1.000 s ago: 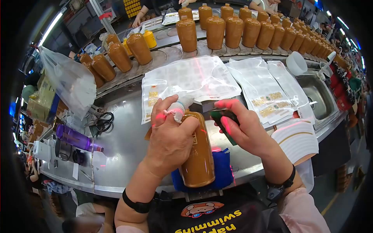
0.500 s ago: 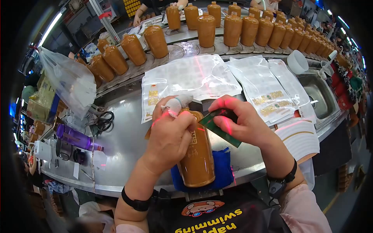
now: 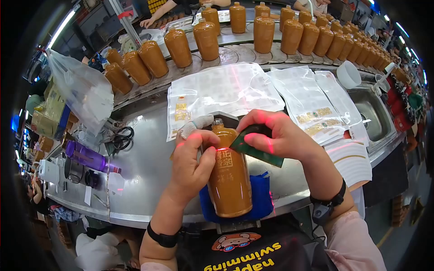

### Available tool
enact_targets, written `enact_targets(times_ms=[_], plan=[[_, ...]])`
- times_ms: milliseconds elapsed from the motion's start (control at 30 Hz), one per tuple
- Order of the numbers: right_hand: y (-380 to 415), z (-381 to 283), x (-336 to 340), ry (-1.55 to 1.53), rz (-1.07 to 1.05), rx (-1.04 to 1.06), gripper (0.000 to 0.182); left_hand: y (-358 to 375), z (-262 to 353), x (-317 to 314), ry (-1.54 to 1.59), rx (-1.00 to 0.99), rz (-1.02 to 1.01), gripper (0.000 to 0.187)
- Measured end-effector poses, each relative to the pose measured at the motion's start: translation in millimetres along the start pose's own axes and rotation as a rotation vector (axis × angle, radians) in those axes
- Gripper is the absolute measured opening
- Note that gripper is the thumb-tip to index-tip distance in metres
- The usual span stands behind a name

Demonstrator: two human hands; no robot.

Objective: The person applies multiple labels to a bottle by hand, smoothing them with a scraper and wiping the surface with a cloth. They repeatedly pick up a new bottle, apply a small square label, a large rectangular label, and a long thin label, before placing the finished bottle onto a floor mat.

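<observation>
A glossy brown bottle (image 3: 229, 189) with pale gold characters lies tilted on a blue cloth (image 3: 260, 196) at the steel table's front edge. My left hand (image 3: 192, 160) curls round the bottle's upper left side, white wrapping on one finger, its fingertips at the label; what it pinches, if anything, is hidden. In my right hand (image 3: 275, 135) is a dark green flat scraper (image 3: 260, 151), pinched between thumb and fingers, with its corner near the bottle's upper right side. Red laser light crosses both hands and the bottle.
Sticker sheets (image 3: 221, 92) lie behind the bottle, more sheets (image 3: 312, 106) to the right. Brown bottles (image 3: 205, 40) stand on a conveyor at the back. A sink (image 3: 373, 115) is at right; scissors (image 3: 123, 137) and a purple bottle (image 3: 86, 157) are at left. A person's arm (image 3: 158, 13) reaches in behind.
My left hand has moved down and left off the bottle's neck, uncovering neck and characters. My right hand and the scraper have shifted slightly. The conveyor bottles have moved right.
</observation>
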State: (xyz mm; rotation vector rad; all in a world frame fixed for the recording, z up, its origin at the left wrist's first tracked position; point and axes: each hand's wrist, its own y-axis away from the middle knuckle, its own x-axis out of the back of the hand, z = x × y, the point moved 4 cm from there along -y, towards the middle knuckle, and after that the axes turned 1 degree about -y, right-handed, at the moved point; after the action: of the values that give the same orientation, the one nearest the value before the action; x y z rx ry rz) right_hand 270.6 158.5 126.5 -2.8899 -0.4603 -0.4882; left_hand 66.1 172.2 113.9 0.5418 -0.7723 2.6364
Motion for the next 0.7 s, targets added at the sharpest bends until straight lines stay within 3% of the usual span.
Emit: enact_targets(times_ms=[167,367,567,700], plan=[[-3.6,-3.1,-10.2,-0.018,-0.014,0.059,0.023,0.7,-2.1,-8.1,0.255,0.058,-0.042,0.018],[6.0,-3.7,-8.4,-0.087,0.048,0.098,0.024,-1.8,-9.0,-7.5,0.066,0.012,-0.111,0.013],[19.8,-19.0,-18.2,0.368,0.124,0.466,0.026,0.3,3.6,-1.5,-0.024,-0.035,-0.203,0.004],[16.6,-32.3,-42.6,0.524,0.185,0.457,0.019,6.6,14.4,4.4,-0.066,-0.054,-0.174,0.010]])
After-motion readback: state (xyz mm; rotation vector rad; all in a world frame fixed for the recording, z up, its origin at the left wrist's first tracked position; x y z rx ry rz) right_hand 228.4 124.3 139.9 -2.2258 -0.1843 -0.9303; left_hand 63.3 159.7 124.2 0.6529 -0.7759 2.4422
